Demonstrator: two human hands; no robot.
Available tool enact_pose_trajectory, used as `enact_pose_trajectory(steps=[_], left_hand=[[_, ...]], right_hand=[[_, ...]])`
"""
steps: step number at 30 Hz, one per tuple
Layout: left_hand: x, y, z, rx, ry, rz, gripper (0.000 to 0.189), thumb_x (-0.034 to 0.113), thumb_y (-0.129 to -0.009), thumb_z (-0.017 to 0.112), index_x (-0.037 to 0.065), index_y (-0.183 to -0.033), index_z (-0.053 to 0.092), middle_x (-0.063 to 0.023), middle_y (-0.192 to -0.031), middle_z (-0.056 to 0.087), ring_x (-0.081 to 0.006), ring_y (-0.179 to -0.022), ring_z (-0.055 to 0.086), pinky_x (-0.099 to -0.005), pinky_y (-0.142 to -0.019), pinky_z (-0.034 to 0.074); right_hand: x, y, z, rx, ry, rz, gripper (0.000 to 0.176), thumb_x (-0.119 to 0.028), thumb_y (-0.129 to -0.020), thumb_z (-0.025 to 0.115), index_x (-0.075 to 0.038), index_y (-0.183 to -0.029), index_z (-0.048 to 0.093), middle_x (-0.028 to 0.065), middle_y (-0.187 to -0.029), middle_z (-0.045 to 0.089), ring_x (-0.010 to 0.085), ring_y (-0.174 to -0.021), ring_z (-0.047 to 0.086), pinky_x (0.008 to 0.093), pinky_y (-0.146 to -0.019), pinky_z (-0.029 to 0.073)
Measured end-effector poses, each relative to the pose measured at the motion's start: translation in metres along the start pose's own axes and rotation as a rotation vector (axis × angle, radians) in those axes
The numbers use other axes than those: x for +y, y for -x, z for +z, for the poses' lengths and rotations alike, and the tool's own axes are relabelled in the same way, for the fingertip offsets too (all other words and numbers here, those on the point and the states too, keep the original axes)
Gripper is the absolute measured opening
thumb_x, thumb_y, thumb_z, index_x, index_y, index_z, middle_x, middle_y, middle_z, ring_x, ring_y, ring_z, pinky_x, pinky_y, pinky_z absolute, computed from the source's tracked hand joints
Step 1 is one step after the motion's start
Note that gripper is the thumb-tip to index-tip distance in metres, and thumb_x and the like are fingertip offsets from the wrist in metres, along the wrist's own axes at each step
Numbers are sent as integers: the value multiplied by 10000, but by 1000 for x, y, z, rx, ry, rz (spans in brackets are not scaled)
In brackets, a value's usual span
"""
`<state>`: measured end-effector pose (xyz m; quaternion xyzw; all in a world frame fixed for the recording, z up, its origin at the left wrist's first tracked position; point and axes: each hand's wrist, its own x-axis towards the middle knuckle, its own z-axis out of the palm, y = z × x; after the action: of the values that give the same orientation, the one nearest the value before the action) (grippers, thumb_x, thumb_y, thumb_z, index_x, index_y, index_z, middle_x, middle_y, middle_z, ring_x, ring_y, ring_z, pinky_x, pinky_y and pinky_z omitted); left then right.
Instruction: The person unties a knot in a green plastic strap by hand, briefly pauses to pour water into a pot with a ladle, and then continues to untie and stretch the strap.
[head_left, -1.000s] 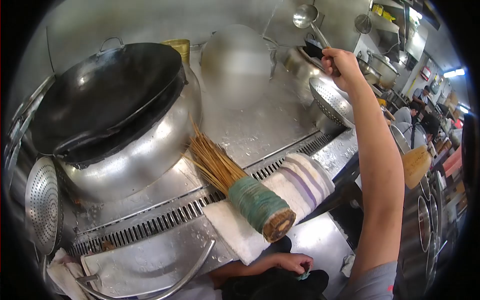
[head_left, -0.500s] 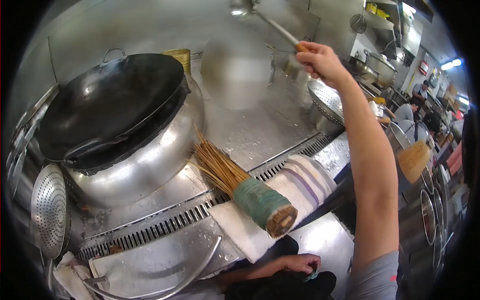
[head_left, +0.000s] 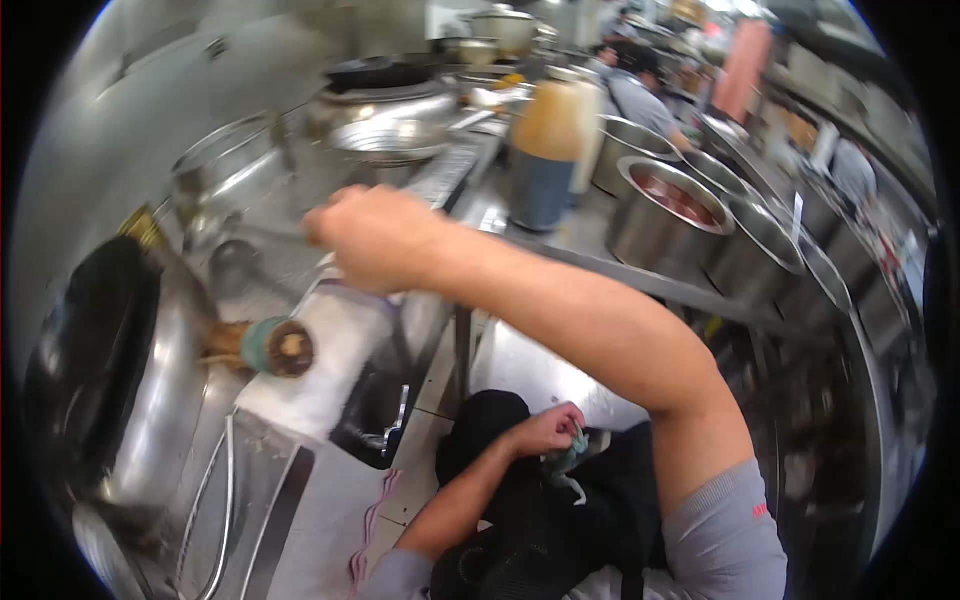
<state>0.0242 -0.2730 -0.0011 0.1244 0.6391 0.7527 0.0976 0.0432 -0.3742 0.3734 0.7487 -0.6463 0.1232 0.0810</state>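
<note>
My right hand is closed round the handle end of a ladle, whose bowl hangs low over the steel stove top, left of the hand. Down near my lap, my left hand is closed on a bunched greenish cloth. A bamboo brush with a green-wrapped handle lies by a white towel at the stove's edge. The black wok rests on its steel ring at the far left.
Bottles of sauce stand on the counter right of a strainer. Steel pots, one holding red contents, line the right shelf. A glassy container is at the back left. Other people are farther back.
The view has turned right. My right hand has come down with the ladle from its raised position. The sauce bottles and steel pots now show more fully. My left hand still holds the cloth.
</note>
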Motion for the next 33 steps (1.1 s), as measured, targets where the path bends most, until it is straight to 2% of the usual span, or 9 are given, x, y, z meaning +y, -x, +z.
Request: enact_pose_trajectory(steps=[8, 12, 16, 18, 21, 23, 25, 27, 33], left_hand=[[0, -30, 43, 73, 178, -86, 413, 38, -849, 734, 19, -1253, 650, -48, -1212, 657, -169, -1093, 622, -321, -911, 514], [16, -66, 71, -24, -94, 176, 481, 192, -941, 734, 41, -1365, 566, -87, -1323, 594, -193, -1202, 554, -354, -988, 499], [64, -105, 117, -182, 228, 138, 477, 43, -885, 693, 26, -1337, 543, -87, -1287, 620, -201, -1183, 591, -352, -984, 499], [95, -114, 152, -294, 387, 211, 415, 28, -871, 672, 35, -1241, 482, -90, -1145, 625, -199, -1112, 630, -356, -939, 537], [110, -139, 187, -483, 539, 107, 392, 49, -866, 693, 52, -1192, 474, -88, -1070, 614, -208, -1025, 668, -353, -874, 564], [119, -150, 217, -548, 570, 102, 439, 137, -840, 736, 62, -1188, 479, -88, -1047, 584, -252, -938, 674, -399, -833, 573], [123, -164, 243, -713, 684, 143, 457, 135, -846, 747, 50, -1191, 461, -102, -1064, 579, -257, -987, 647, -406, -870, 550], [136, -167, 269, -786, 748, 192, 448, 175, -828, 761, 52, -1136, 460, -89, -956, 522, -225, -903, 582, -408, -849, 534], [178, -194, 318, -1033, 833, 379, 427, 151, -814, 730, 36, -1115, 451, -99, -917, 519, -219, -859, 556, -361, -762, 515]], right_hand=[[-5, 91, 2, 81, -117, 20, 306, -272, -931, 648, -31, -1116, 683, 224, -1145, 623, 387, -1044, 664, 471, -856, 554], [-11, 217, -35, 355, -3, -2, 235, -211, -935, 651, -52, -1106, 682, 162, -1134, 626, 349, -1027, 657, 438, -827, 549], [-20, 383, -70, 782, -195, 109, 168, 17, -861, 654, -10, -1013, 720, 120, -881, 689, 274, -745, 686, 366, -664, 549], [-65, 453, -89, 977, -453, 346, 124, -101, -826, 735, 20, -843, 712, 76, -723, 662, 175, -613, 591, 338, -632, 516], [-121, 497, -92, 1233, -905, -225, 260, -239, -858, 769, -25, -757, 663, 102, -741, 669, 213, -611, 617, 426, -657, 574], [-155, 509, -111, 950, -819, -373, 358, -301, -882, 765, -34, -703, 609, 79, -707, 636, 205, -568, 580, 447, -617, 584], [-180, 489, -111, 1041, -878, -503, 206, 15, -838, 634, 83, -645, 662, 185, -673, 640, 226, -535, 555, 507, -831, 573], [-174, 482, -126, 866, -778, -531, 317, -129, -980, 592, -18, -704, 702, 69, -595, 588, 163, -453, 523, 406, -895, 597], [-196, 495, -111, 1023, -793, -217, 188, 39, -834, 622, 89, -655, 656, 219, -615, 595, 283, -503, 557, 480, -765, 590]])
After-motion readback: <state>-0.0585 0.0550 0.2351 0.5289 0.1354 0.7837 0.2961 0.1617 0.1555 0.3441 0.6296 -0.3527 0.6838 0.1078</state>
